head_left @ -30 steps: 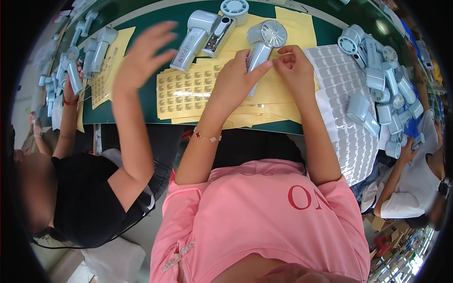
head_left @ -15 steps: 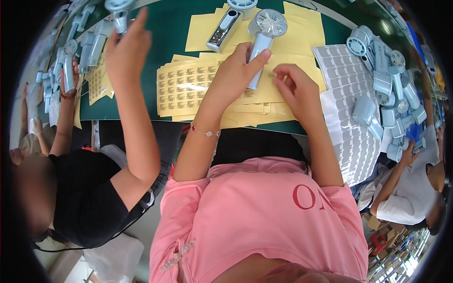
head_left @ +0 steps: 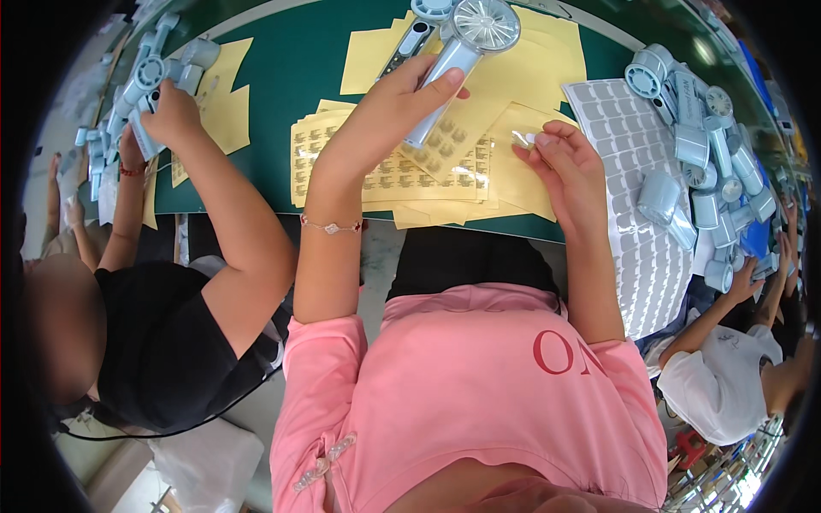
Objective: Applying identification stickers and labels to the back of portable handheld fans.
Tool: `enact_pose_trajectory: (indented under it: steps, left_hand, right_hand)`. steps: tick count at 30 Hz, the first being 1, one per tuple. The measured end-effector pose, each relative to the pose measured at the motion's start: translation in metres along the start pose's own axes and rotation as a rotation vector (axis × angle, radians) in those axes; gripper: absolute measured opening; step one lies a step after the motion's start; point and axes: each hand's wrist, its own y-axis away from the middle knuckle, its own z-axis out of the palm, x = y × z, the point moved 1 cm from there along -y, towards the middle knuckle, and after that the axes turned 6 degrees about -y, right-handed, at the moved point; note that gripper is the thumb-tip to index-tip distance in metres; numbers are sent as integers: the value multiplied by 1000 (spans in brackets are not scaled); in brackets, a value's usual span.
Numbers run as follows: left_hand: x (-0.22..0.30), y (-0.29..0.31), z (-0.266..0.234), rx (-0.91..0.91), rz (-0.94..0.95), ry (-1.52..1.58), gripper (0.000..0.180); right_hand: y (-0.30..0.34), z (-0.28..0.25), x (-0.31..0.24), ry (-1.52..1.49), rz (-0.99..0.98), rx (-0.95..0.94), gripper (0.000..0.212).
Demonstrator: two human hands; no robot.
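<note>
My left hand (head_left: 380,115) is closed around the handle of a pale blue handheld fan (head_left: 486,27), tilted with its round grille pointing away from me. A second handheld fan (head_left: 409,44) lies on the sheets just behind it, partly covered. My right hand (head_left: 571,162) is over the yellow sheets, thumb and fingertips pinched on a small whitish glossy piece (head_left: 523,139) whose kind is too small to make out. Beneath both hands, yellow sticker sheets (head_left: 316,154) lie in an uneven stack, several with rows of printed labels.
A grey-patterned label sheet (head_left: 641,231) hangs over the table's right edge. Beside it is a heap of pale blue fans (head_left: 691,145). At left, a co-worker's hands (head_left: 171,115) hold a fan (head_left: 147,73) above more fans. The table (head_left: 274,77) is dark green.
My left hand has raised the fan away from me and slightly left. My right hand has moved right and now pinches the whitish piece. The co-worker's raised arm has come down leftward.
</note>
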Motion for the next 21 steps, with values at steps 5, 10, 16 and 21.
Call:
enact_pose_trajectory:
  steps: [5,10,16,21]
  left_hand:
    - [-5,3,13,-17,16,59,49]
    - [4,18,46,-89,99,888,53]
    - [7,29,74,-269,88,1217,63]
    - [14,33,79,-98,131,1079,70]
  right_hand:
    - [11,3,-19,30,-68,-37,17]
    - [42,20,-38,-16,-94,-152,17]
    - [62,44,-28,-51,-100,-335,22]
    - [67,47,-27,28,-153,-321,23]
